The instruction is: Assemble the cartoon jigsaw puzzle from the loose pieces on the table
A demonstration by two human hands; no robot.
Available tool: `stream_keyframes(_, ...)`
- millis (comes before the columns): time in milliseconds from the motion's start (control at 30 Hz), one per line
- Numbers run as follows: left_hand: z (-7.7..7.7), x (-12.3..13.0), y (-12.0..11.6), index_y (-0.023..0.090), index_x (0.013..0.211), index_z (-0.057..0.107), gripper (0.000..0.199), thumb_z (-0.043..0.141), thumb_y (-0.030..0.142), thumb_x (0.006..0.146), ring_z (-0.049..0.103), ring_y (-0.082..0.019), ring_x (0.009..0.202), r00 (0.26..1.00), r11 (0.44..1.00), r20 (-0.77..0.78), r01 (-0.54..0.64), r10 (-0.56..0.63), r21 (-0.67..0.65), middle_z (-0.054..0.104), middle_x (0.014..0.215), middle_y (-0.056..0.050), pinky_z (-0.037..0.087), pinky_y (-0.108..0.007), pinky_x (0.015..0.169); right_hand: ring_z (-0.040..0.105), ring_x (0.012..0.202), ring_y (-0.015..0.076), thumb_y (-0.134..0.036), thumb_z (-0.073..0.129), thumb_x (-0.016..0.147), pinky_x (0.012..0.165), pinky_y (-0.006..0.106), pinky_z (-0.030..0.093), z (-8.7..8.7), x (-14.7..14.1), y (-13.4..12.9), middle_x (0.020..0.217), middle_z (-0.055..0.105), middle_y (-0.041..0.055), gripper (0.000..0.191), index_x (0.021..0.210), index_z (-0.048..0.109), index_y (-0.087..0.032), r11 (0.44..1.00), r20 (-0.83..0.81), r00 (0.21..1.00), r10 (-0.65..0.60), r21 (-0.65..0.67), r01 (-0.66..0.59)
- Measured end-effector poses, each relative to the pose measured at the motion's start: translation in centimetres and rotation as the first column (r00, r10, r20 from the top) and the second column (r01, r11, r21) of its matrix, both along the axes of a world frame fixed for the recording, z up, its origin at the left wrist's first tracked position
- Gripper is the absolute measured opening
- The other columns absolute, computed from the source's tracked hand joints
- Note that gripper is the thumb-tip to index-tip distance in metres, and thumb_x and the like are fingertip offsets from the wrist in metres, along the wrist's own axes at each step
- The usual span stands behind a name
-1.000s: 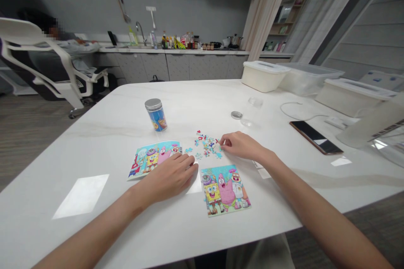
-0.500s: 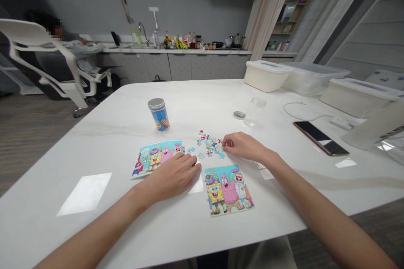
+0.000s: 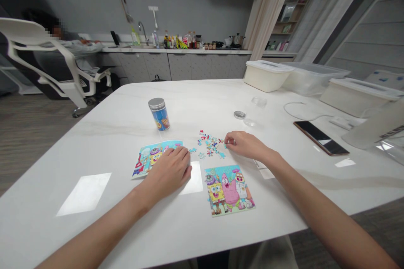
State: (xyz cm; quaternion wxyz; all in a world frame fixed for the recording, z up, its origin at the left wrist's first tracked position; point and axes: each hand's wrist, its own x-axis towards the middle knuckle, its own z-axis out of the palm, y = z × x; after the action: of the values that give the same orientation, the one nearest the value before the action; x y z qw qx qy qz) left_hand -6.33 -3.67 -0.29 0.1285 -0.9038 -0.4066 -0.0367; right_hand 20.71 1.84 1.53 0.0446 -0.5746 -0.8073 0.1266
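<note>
My left hand (image 3: 172,169) lies over the right part of a glossy cartoon picture sheet (image 3: 146,160), fingers stretched and slightly bent, gripping nothing. At the right edge of a small heap of loose jigsaw pieces (image 3: 212,146), my right hand (image 3: 244,143) is closed in a pinch. A bit of light blue jigsaw piece shows at its fingertips, mostly hidden. Nearer me lies a square, joined section of puzzle (image 3: 232,191) with a yellow, a pink and a white-suited cartoon figure. A blue jigsaw piece (image 3: 192,150) lies just beyond my left fingertips.
A cartoon-printed jar (image 3: 160,117) with a metal lid stands behind the sheet. A loose metal lid (image 3: 239,114) and a clear jar (image 3: 255,112) lie farther right. A phone (image 3: 320,138), a cable and lidded bins (image 3: 268,76) occupy the right side. A person sits at far left.
My left hand has drawn back to the left, farther onto the picture sheet. My right hand has shifted slightly right, still pinched.
</note>
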Motion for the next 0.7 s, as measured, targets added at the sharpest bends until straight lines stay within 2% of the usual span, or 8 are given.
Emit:
stream_keyframes(133, 0.14, 0.03, -0.08, 0.015, 0.099, 0.060, 0.019, 0.044, 0.023, 0.094, 0.060, -0.027, 0.104, 1.000, 1.000, -0.004, 0.003, -0.003, -0.008, 0.066, 0.105, -0.012, 0.046, -0.041, 0.086, 0.061, 0.088, 0.0206, -0.013, 0.050, 0.086, 0.067, 0.028, 0.038, -0.05, 0.28, 0.01, 0.100, 0.069, 0.0064, 0.023, 0.099, 0.067, -0.021, 0.999, 0.041, 0.998, -0.043, 0.032, 0.041)
stream_keyframes(267, 0.44, 0.15, -0.16, 0.015, 0.100, 0.059, 0.018, 0.044, 0.021, 0.094, 0.059, -0.026, 0.107, 1.000, 1.000, -0.009, 0.006, -0.006, -0.017, 0.066, 0.110, -0.011, 0.046, -0.041, 0.087, 0.062, 0.090, 0.0210, -0.001, 0.047, 0.079, 0.067, 0.028, 0.038, -0.12, 0.40, 0.00, 0.108, 0.067, 0.0075, 0.042, 0.113, 0.062, -0.020, 0.996, 0.073, 0.996, -0.053, 0.074, 0.048)
stream_keyframes(367, 0.54, 0.22, -0.15, 0.015, 0.101, 0.059, 0.019, 0.041, 0.020, 0.095, 0.059, -0.026, 0.108, 0.999, 1.000, -0.025, 0.019, -0.019, -0.023, 0.066, 0.112, -0.012, 0.046, -0.041, 0.088, 0.061, 0.089, 0.0202, 0.001, 0.047, 0.078, 0.068, 0.028, 0.039, -0.13, 0.27, 0.01, 0.106, 0.066, 0.0067, 0.041, 0.110, 0.062, -0.020, 0.997, 0.041, 0.999, -0.035, 0.076, 0.032)
stream_keyframes(433, 0.49, 0.23, -0.10, 0.015, 0.100, 0.059, 0.020, 0.040, 0.020, 0.095, 0.059, -0.027, 0.107, 0.999, 0.999, -0.035, 0.026, -0.027, -0.028, 0.066, 0.111, -0.012, 0.047, -0.041, 0.087, 0.061, 0.090, 0.0194, -0.002, 0.046, 0.083, 0.071, 0.028, 0.041, -0.04, 0.09, -0.01, 0.104, 0.065, 0.0067, 0.034, 0.105, 0.064, -0.020, 0.996, -0.005, 1.000, 0.022, 0.087, -0.022)
stream_keyframes(500, 0.38, 0.21, -0.06, 0.015, 0.098, 0.059, 0.021, 0.039, 0.020, 0.095, 0.059, -0.027, 0.106, 0.999, 0.999, -0.034, 0.028, -0.029, -0.025, 0.066, 0.109, -0.012, 0.047, -0.042, 0.087, 0.061, 0.093, 0.0186, -0.006, 0.044, 0.089, 0.077, 0.029, 0.043, 0.13, -0.08, -0.07, 0.106, 0.064, 0.0072, 0.028, 0.102, 0.065, -0.021, 0.986, -0.050, 0.988, 0.148, 0.085, -0.143)
stream_keyframes(600, 0.24, 0.15, -0.02, 0.015, 0.097, 0.059, 0.021, 0.039, 0.020, 0.095, 0.060, -0.027, 0.104, 0.999, 0.999, -0.025, 0.030, -0.030, -0.021, 0.066, 0.106, -0.013, 0.047, -0.043, 0.087, 0.061, 0.093, 0.0181, -0.012, 0.045, 0.093, 0.082, 0.030, 0.045, 0.40, -0.25, -0.19, 0.106, 0.061, 0.0077, 0.023, 0.098, 0.066, -0.020, 0.934, -0.094, 0.929, 0.357, 0.041, -0.355)
stream_keyframes(700, 0.27, 0.16, -0.06, 0.014, 0.098, 0.059, 0.020, 0.040, 0.020, 0.095, 0.060, -0.028, 0.103, 0.999, 0.999, -0.037, 0.033, -0.033, -0.025, 0.066, 0.105, -0.013, 0.047, -0.044, 0.086, 0.060, 0.092, 0.0184, -0.014, 0.048, 0.092, 0.083, 0.032, 0.046, 0.49, -0.23, -0.24, 0.102, 0.061, 0.0075, 0.019, 0.094, 0.066, -0.020, 0.897, -0.104, 0.892, 0.440, 0.018, -0.441)
